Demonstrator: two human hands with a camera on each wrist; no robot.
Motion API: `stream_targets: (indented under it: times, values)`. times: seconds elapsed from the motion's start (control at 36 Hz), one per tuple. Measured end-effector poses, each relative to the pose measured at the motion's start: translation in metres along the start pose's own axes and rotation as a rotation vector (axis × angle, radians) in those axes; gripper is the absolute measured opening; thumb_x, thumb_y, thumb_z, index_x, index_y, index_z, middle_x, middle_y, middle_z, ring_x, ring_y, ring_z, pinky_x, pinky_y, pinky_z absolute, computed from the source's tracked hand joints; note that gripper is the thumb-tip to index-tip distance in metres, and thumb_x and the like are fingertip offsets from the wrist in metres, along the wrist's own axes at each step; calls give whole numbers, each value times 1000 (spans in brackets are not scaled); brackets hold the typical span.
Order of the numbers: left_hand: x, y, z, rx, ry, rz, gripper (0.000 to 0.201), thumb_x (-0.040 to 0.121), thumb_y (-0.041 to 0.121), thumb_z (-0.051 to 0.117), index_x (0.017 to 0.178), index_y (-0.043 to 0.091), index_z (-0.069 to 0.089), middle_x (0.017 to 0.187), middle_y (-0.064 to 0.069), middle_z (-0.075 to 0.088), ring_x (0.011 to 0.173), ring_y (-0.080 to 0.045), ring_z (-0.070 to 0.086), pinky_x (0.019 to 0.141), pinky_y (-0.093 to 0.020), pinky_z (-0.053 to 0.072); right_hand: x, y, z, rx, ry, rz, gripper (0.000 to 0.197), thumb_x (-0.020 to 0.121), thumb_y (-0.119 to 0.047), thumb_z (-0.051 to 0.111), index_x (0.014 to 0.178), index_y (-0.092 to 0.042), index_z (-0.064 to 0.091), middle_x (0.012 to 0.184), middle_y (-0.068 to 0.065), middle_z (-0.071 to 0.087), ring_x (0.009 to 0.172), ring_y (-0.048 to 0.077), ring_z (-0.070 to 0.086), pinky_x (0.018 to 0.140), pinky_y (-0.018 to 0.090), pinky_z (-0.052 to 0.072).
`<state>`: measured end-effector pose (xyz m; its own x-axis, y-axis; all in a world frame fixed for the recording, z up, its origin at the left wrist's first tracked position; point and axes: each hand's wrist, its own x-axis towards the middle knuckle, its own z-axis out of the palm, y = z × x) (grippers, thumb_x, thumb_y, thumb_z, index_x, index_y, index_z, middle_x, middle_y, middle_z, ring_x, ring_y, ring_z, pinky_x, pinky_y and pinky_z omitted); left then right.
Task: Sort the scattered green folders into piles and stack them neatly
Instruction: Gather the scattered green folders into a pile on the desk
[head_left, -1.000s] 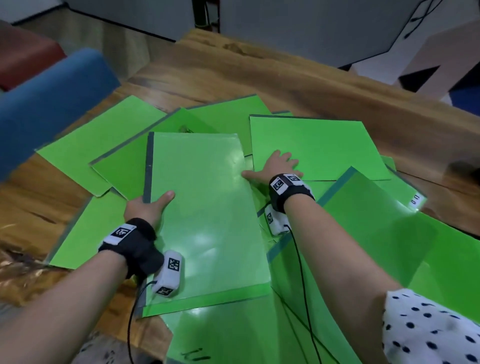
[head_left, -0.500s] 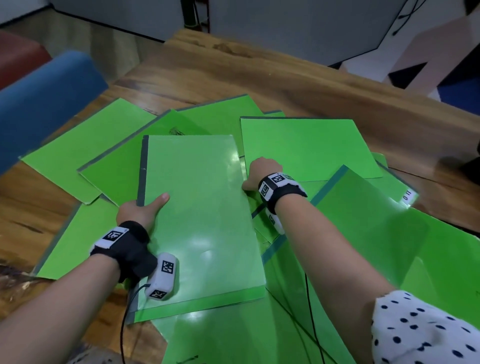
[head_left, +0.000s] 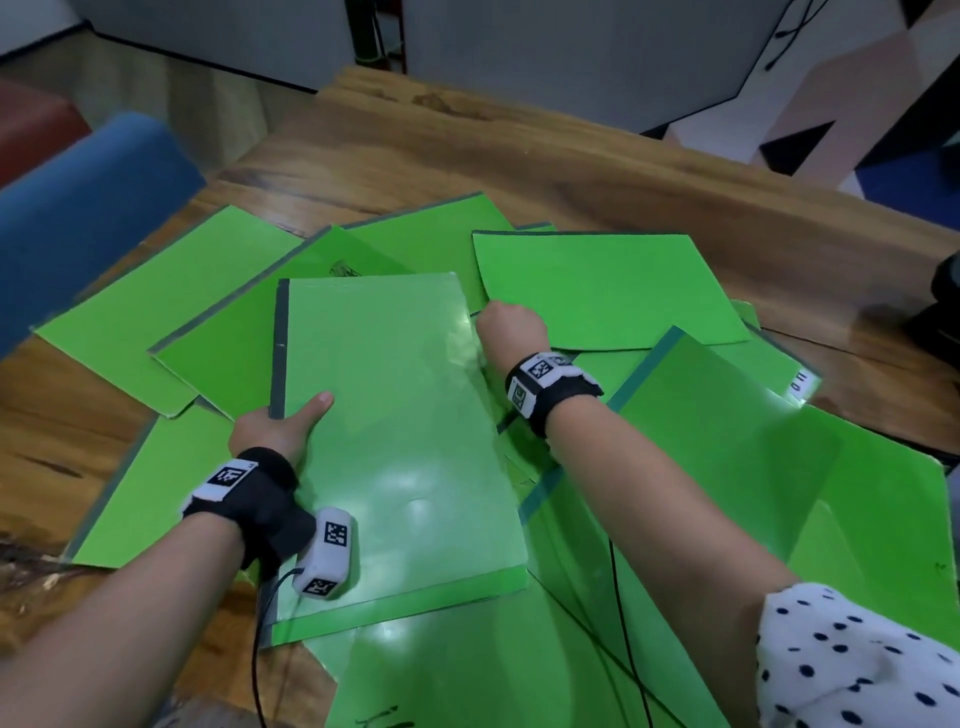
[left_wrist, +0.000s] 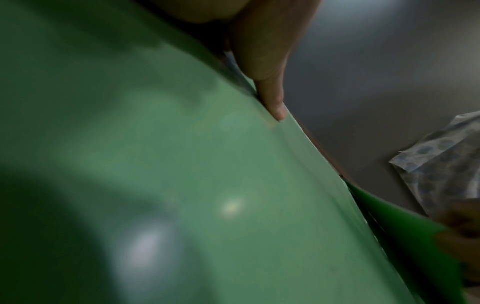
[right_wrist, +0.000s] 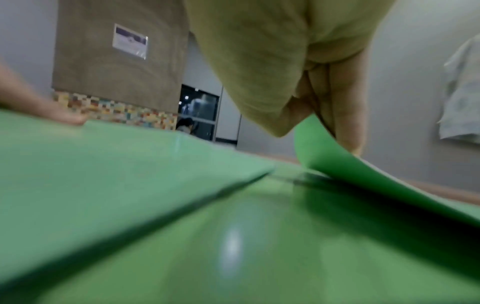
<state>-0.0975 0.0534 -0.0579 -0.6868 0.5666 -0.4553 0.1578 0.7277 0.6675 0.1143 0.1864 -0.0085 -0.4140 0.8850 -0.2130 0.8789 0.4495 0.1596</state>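
- nearest the camera, a glossy folder (head_left: 467, 670) runs off the bottom edge of the head view, so its full shape is cut off.
- on top of the heap lies the top folder (head_left: 395, 441), dark spine to the left, on the wooden table (head_left: 519, 156).
- left hand (head_left: 270, 428) grips its spine edge, thumb (left_wrist: 270, 90) on the cover, the other fingers hidden beneath.
- right hand (head_left: 511, 325) is curled at that folder's far right corner; the right wrist view shows its fingers (right_wrist: 348, 115) clamped on a bent green sheet (right_wrist: 363, 164), which sheet i cannot tell.
- about ten green folders show in all, overlapping, so the count is unsure; two hands, two wristbands.
- against a second ago, the right hand's fingers, then spread flat, are now closed; the left hand's grip looks unchanged.
- to the right, a matte folder (head_left: 613, 286) lies flat beyond the right hand.
- farther left sit a blue chair (head_left: 88, 208) and a red seat (head_left: 31, 124), both cut by the frame.
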Motion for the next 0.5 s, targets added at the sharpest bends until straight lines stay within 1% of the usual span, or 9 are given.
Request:
stream_targets:
  times: [0.03,0.06,0.11,0.17,0.22,0.28,0.36,0.42,0.5]
  values:
    - [-1,1,0,7,-2,-12,69,72,54,71,109,-2,57,111,-20,61,94,-33,58,79,-39,47,-5,6,-10,7,35,3,19,91,9,46,105,6,58,87,11,60,76,27,61,62,28,45]
    - [-2,2,-1,12,-6,-21,70,72,55,71,109,-3,57,112,-20,62,93,-33,58,78,-39,47,-11,10,-22,4,69,-11,20,92,9,44,108,7,56,94,13,63,78,28,62,62,29,44]
    - [-5,5,-1,16,-14,-28,58,72,55,71,92,2,57,99,-18,62,88,-32,56,74,-37,45,-27,15,-40,-8,116,-76,21,94,8,41,111,6,54,94,13,64,72,28,57,61,29,43]
    - [-8,8,-3,21,-9,-27,53,73,55,70,76,6,51,84,-15,58,82,-30,52,71,-35,43,-51,15,-48,-7,99,-164,17,96,3,38,107,2,52,81,7,58,63,22,49,57,26,40]
    - [-11,10,-5,24,-6,-24,58,72,56,71,88,1,57,87,-17,58,79,-31,53,70,-36,44,-81,11,-38,56,22,-231,11,100,-6,37,96,-5,48,68,-1,45,54,13,42,54,21,37]
    - [-14,11,-7,22,-15,-33,71,71,57,71,106,-4,60,91,-18,59,80,-32,55,71,-36,46,-114,8,-13,102,-73,-308,11,99,-13,41,96,-6,49,65,-1,42,55,11,41,60,20,40]
    - [-17,12,-9,39,-46,-44,84,72,57,70,124,-7,52,108,-22,61,94,-37,58,78,-39,47,-152,8,33,74,-167,-400,19,96,-13,49,111,-3,52,86,8,57,76,20,53,72,26,50]
    - [-19,13,-9,44,-50,-44,88,73,57,70,130,-6,48,120,-24,58,104,-39,58,86,-42,48,-165,14,54,138,-142,-327,24,97,-19,46,115,-6,53,103,9,59,91,20,55,80,28,51]
    - [-22,14,-9,48,-59,-60,93,73,58,68,136,-4,41,129,-24,54,110,-40,56,92,-46,47,-163,19,61,459,37,85,38,96,-38,42,123,-12,49,117,4,53,109,19,49,90,34,50]
